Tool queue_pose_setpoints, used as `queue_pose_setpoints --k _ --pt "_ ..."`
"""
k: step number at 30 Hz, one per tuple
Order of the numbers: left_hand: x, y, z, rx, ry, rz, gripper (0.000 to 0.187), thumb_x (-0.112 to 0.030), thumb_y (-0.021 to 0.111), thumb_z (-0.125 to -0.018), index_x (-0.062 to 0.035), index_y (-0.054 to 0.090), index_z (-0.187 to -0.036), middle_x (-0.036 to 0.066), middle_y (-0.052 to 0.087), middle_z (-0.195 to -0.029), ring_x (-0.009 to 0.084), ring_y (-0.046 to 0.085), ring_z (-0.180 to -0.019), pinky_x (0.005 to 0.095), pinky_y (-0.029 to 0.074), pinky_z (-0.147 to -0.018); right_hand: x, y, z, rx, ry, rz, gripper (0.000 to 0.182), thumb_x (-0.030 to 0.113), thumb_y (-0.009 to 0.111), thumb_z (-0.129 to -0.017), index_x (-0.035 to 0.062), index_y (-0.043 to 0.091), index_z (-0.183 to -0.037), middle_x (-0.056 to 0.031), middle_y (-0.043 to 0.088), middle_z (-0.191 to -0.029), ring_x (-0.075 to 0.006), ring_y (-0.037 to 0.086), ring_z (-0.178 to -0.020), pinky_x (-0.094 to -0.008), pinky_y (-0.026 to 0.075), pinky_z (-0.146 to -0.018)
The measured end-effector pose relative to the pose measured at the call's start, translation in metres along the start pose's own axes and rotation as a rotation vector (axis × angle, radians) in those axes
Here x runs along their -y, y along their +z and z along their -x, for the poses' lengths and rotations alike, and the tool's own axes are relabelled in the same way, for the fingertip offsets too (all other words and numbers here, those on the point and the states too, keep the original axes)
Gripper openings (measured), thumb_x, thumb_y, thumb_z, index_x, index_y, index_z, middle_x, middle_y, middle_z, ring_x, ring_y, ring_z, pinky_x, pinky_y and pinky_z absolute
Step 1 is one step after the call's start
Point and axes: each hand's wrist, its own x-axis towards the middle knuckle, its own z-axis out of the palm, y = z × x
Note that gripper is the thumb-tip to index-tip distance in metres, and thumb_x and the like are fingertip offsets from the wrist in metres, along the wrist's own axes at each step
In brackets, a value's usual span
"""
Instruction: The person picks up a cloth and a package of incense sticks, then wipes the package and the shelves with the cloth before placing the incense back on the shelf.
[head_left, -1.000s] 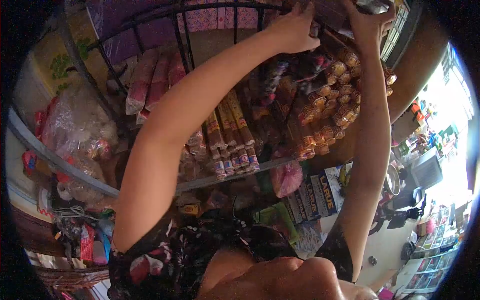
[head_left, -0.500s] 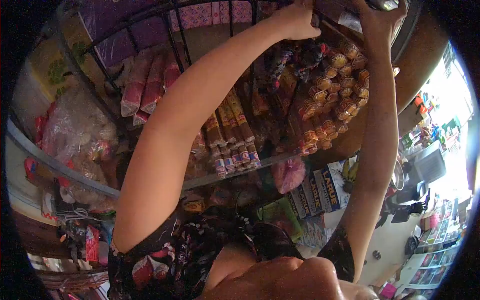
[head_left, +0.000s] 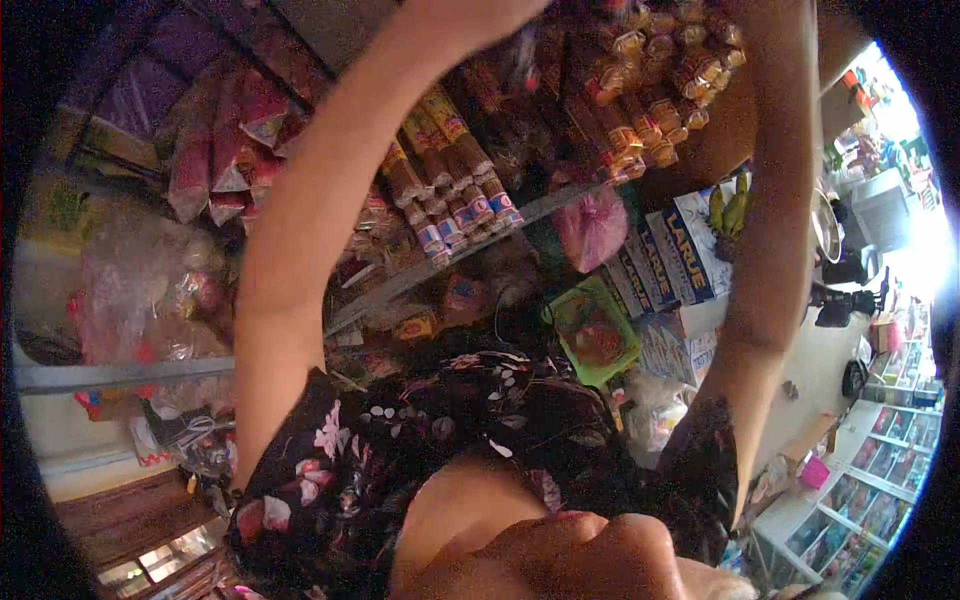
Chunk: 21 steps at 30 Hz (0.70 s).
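Both my hands are beyond the top edge of the head view, so what they hold or touch is hidden. My left forearm (head_left: 345, 150) reaches up past long wrapped packets (head_left: 455, 180) with yellow, brown and blue-white ends, stacked on a shelf. On the right side, my right forearm (head_left: 780, 170) stretches up beside a stack of gold-brown wrapped sticks (head_left: 650, 110). Pink-and-white wrapped bundles (head_left: 235, 150) lie on the shelf to the left of my left arm.
A grey shelf edge (head_left: 540, 208) crosses below the packets. Under it are a pink plastic bag (head_left: 590, 230), a green basket (head_left: 632, 352), LARUE boxes (head_left: 690, 250) and green bananas (head_left: 736, 208). Clear plastic bags (head_left: 150, 290) hang left. Glass display cases (head_left: 850, 500) stand at the lower right.
Both hands have gone out of the top of the view. The shelf and its packets now appear higher and tilted, as the camera has moved. A held shiny object at upper right is no longer visible.
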Motion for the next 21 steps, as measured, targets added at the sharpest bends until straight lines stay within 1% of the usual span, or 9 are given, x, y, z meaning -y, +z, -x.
queue_pose_setpoints --k 1,2,3,4,8,10,15,18,21 --pt "-0.007 0.003 0.019 0.072 -0.034 0.099 0.051 -0.032 0.05 -0.094 0.0001 0.039 -0.131 0.019 0.045 -0.126 0.0328 0.049 -0.108 0.045 0.042 -0.089 -0.004 0.008 0.028 -0.094 -0.116 0.057 0.101 0.041 0.07 -0.079 0.0186 -0.002 -0.147 -0.0313 0.02 -0.144 -0.039 0.043 -0.124 -0.0465 0.05 -0.086" --pt "-0.013 0.016 0.043 0.08 -0.105 0.226 0.039 -0.03 0.058 -0.089 -0.0029 0.048 -0.115 0.015 0.052 -0.113 0.0275 0.053 -0.103 0.0386 0.043 -0.089 0.072 0.039 0.063 -0.187 -0.24 0.112 0.1 0.039 0.07 -0.081 0.0206 -0.002 -0.147 -0.0313 0.019 -0.144 -0.0389 0.043 -0.124 -0.0458 0.051 -0.085" --pt "-0.019 0.035 0.072 0.082 -0.177 0.349 0.028 -0.027 0.065 -0.083 -0.0058 0.057 -0.1 0.01 0.059 -0.1 0.0223 0.057 -0.099 0.0322 0.043 -0.089 0.106 0.053 0.109 -0.181 0.064 -0.156 0.083 0.033 0.076 -0.075 0.0059 0.029 -0.139 -0.021 0.039 -0.137 -0.0331 0.042 -0.125 -0.0425 0.036 -0.102" --pt "-0.026 0.054 0.097 0.196 -0.297 0.568 0.025 -0.026 0.064 -0.085 -0.0053 0.057 -0.098 0.009 0.06 -0.096 0.02 0.057 -0.096 0.0326 0.043 -0.088 0.113 0.056 0.147 0.004 0.205 -0.081 0.107 0.027 0.085 -0.063 0.0042 0.017 -0.143 -0.0206 0.032 -0.14 -0.0333 0.036 -0.127 -0.0437 0.032 -0.104" --pt "-0.04 0.124 0.185 0.618 -0.425 0.792 0.029 -0.03 0.057 -0.09 -0.0022 0.057 -0.095 0.013 0.056 -0.093 0.0239 0.056 -0.093 0.0341 0.042 -0.085 0.106 0.102 0.278 0.036 0.862 -0.683 0.084 0.007 0.076 -0.072 0.0054 0.027 -0.14 -0.013 0.044 -0.129 -0.0228 0.044 -0.117 -0.0345 0.035 -0.1" --pt "-0.031 0.15 0.195 0.734 -0.489 0.782 0.03 -0.032 0.054 -0.091 -0.0019 0.058 -0.094 0.015 0.056 -0.094 0.0259 0.056 -0.096 0.036 0.043 -0.084 0.092 0.107 0.34 0.003 1.085 -0.665 0.063 0.005 0.07 -0.076 0.0034 0.041 -0.131 -0.0091 0.054 -0.115 -0.0169 0.05 -0.107 -0.0299 0.039 -0.094" --pt "0.032 0.24 0.202 0.632 -0.137 -0.086 0.03 -0.021 0.056 -0.083 -0.0041 0.063 -0.107 0.019 0.053 -0.108 0.0373 0.048 -0.103 0.0465 0.039 -0.089 0.098 0.054 0.389 -0.161 1.231 -0.242 0.029 0.009 0.065 -0.083 -0.0003 0.06 -0.11 -0.0067 0.065 -0.094 -0.015 0.059 -0.084 -0.0277 0.046 -0.079" --pt "0.037 0.259 0.196 0.64 -0.26 -0.437 0.029 -0.014 0.056 -0.076 -0.0013 0.066 -0.1 0.017 0.052 -0.11 0.0327 0.043 -0.108 0.0468 0.033 -0.094 0.12 0.013 0.387 -0.354 1.321 -0.288 0.034 0.01 0.065 -0.084 -0.0029 0.058 -0.115 -0.005 0.064 -0.102 -0.0144 0.058 -0.089 -0.0287 0.046 -0.082" --pt "0.04 0.267 0.197 0.551 -0.329 -0.435 0.029 -0.019 0.058 -0.075 -0.001 0.069 -0.096 0.016 0.05 -0.116 0.0329 0.036 -0.115 0.0502 0.023 -0.1 0.126 -0.01 0.428 -0.484 1.355 -0.223 0.036 0.009 0.065 -0.084 -0.0047 0.057 -0.116 -0.0066 0.063 -0.103 -0.0154 0.058 -0.092 -0.0286 0.044 -0.084"
